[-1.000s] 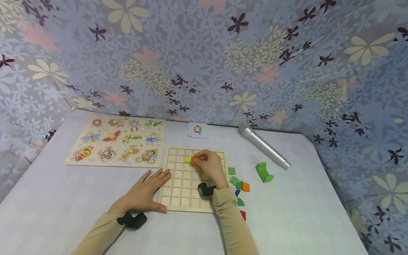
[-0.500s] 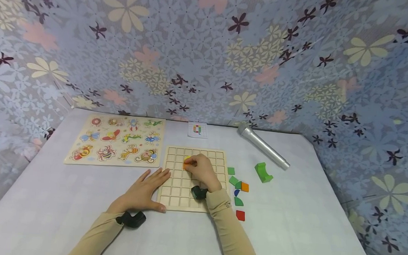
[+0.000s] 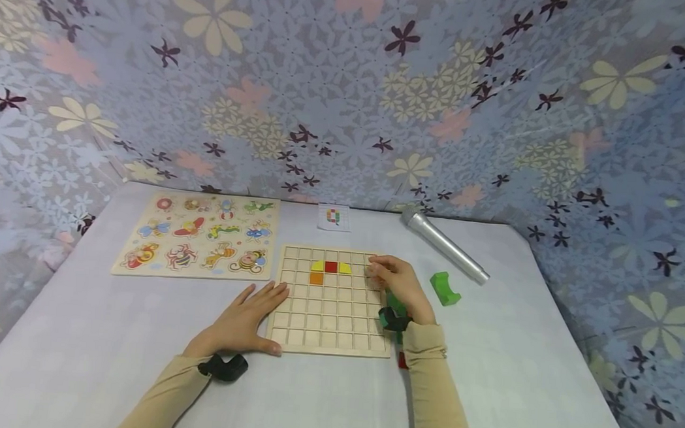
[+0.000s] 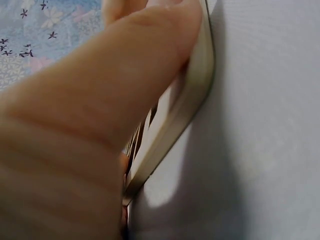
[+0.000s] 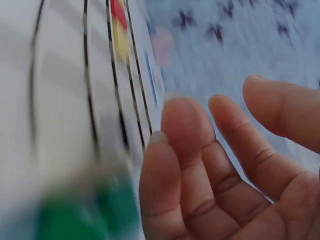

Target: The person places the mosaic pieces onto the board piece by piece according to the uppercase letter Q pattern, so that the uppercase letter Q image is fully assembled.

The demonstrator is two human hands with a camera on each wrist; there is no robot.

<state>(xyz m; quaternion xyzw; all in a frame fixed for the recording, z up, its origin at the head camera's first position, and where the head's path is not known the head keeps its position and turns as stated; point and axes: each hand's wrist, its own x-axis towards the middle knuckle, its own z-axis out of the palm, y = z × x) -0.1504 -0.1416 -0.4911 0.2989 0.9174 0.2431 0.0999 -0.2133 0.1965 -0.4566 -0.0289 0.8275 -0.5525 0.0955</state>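
Note:
A wooden grid board (image 3: 329, 321) lies in front of me. My left hand (image 3: 238, 322) rests with spread fingers along its left side, and the left wrist view has the thumb (image 4: 145, 47) against the board's edge. Set in the grid are a red square (image 3: 331, 267) between two yellow pieces, and an orange square (image 3: 316, 278) under the left yellow one. Over the board's right edge hovers my right hand (image 3: 403, 286), its fingers loosely bent with nothing between them, as the right wrist view confirms. Green pieces (image 3: 394, 302) lie partly hidden beneath that hand.
A red piece (image 3: 403, 360) peeks out by the right sleeve. Further right lie a green arched block (image 3: 444, 289) and a silver microphone (image 3: 446, 245). A small pattern card (image 3: 334, 218) lies behind the board, and an insect puzzle board (image 3: 196, 236) at back left.
My right hand has let go of the orange square, which now lies in the grid, and moved right to the board's edge. The left hand has stayed in place.

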